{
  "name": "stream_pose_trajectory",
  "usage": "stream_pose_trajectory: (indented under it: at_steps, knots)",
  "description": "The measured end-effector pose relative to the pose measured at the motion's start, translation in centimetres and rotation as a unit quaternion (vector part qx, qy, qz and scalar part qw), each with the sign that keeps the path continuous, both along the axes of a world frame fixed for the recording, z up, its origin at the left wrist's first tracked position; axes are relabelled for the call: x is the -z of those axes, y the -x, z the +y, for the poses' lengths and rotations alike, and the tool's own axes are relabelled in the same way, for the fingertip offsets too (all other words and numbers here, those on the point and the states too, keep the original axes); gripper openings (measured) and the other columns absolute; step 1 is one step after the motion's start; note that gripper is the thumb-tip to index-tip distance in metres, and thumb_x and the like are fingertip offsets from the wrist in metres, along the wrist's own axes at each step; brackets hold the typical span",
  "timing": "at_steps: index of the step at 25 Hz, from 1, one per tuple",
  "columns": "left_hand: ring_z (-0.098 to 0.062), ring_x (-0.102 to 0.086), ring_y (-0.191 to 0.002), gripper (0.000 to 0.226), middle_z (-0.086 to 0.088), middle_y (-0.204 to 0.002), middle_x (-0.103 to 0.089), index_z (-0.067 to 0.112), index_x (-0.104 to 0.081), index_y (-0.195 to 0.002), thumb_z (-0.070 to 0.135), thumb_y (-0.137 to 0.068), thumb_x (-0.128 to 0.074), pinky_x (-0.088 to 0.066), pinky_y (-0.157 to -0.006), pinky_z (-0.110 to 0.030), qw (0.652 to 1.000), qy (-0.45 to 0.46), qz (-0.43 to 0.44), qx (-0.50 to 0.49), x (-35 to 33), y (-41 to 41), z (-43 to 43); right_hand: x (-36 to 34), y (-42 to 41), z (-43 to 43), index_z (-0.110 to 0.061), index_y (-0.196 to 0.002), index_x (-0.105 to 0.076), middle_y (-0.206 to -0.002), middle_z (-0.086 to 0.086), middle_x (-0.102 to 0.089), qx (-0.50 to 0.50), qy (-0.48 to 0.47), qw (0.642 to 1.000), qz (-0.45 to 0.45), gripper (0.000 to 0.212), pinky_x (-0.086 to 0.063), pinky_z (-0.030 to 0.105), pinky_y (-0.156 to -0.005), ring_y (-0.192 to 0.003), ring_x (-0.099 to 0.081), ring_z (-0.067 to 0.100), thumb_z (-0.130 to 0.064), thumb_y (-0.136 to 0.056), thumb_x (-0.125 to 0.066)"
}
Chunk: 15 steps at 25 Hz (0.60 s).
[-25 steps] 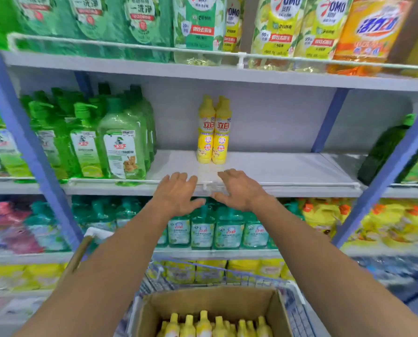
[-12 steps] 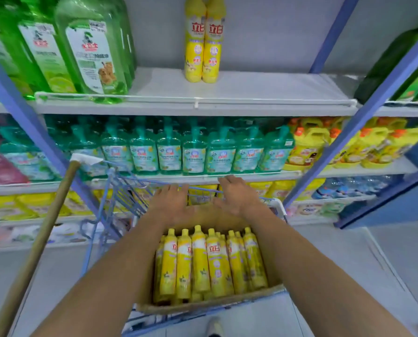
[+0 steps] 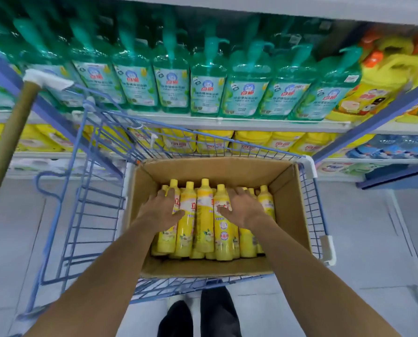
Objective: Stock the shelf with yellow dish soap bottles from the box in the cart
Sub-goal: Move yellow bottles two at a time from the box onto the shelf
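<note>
Right at the bottom edge, dark trouser legs and shoes (image 3: 203, 314) stand on the pale grey floor, just behind the blue wire shopping cart (image 3: 93, 215). Both bare forearms reach forward and down into the open brown cardboard box (image 3: 288, 190), which sits in the right part of the cart basket.

The yellow plastic dish soap bottles (image 3: 204, 215) are here, packed side by side inside that box, lying with their yellow caps pointing away toward the shelf and more bottles layered beneath. The left hand (image 3: 163, 210) lies on the leftmost bottles, fingers spread and laid flat, thumb against the next bottle along. The right hand (image 3: 243, 207) rests on the bottles right of centre, fingers spread too, thumb touching a label. The hands are apart, with two bottles showing between them, and neither is wrapped round a bottle.

To the left, a tan wooden pole with a white cap (image 3: 8, 142) leans across the view. Beyond the cart, flat yellow refill pouches (image 3: 251, 141) line a low shelf; above them stands a row of green pump bottles (image 3: 208, 88), with yellow jugs with orange caps (image 3: 378, 81) beside them on the right.
</note>
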<state>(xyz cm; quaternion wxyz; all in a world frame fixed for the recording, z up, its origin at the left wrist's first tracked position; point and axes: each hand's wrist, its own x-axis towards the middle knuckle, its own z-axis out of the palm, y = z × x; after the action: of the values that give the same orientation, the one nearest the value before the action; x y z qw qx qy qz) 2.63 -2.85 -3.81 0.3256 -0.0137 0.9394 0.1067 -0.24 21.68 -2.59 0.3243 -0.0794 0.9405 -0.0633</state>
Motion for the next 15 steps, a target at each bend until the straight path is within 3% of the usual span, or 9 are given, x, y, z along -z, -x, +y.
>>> stream_pose_trajectory:
  at_steps: [6,9,15]
  knots:
    - [-0.040,-0.054,-0.121,0.075,-0.021,-0.139,-0.045,0.005,-0.028,-0.147,0.047,-0.093,-0.060,-0.050,-0.093,-0.046,0.996,-0.027,-0.050,-0.069,6.8,0.0,0.5,6.9,0.8,0.1,-0.007,-0.152,-0.029,-0.151,0.016,-0.038,0.083,0.053,0.993,-0.064,0.075,-0.043,0.043,-0.105,-0.138,-0.041,0.035,-0.048,-0.095,-0.060]
    - [-0.043,-0.056,-0.117,0.071,-0.023,-0.135,-0.045,0.002,-0.030,-0.144,0.035,-0.093,-0.065,-0.049,-0.092,-0.046,0.990,-0.019,-0.032,-0.133,8.6,0.3,0.8,9.4,0.9,-0.5,-0.009,-0.150,-0.030,-0.146,0.018,-0.042,0.147,0.082,0.984,-0.056,0.076,-0.046,0.040,-0.100,-0.133,-0.046,0.037,-0.038,-0.091,-0.069]
    - [-0.033,-0.064,-0.108,0.061,-0.008,-0.113,-0.067,0.014,-0.060,-0.116,0.046,-0.069,-0.080,-0.053,-0.086,-0.041,0.956,-0.076,-0.033,-0.281,11.2,1.3,0.1,12.5,2.1,-0.9,-0.008,-0.132,-0.049,-0.128,0.015,-0.056,0.235,0.084,0.968,-0.013,0.077,-0.050,0.039,-0.090,-0.119,-0.056,0.034,-0.039,-0.073,-0.087]
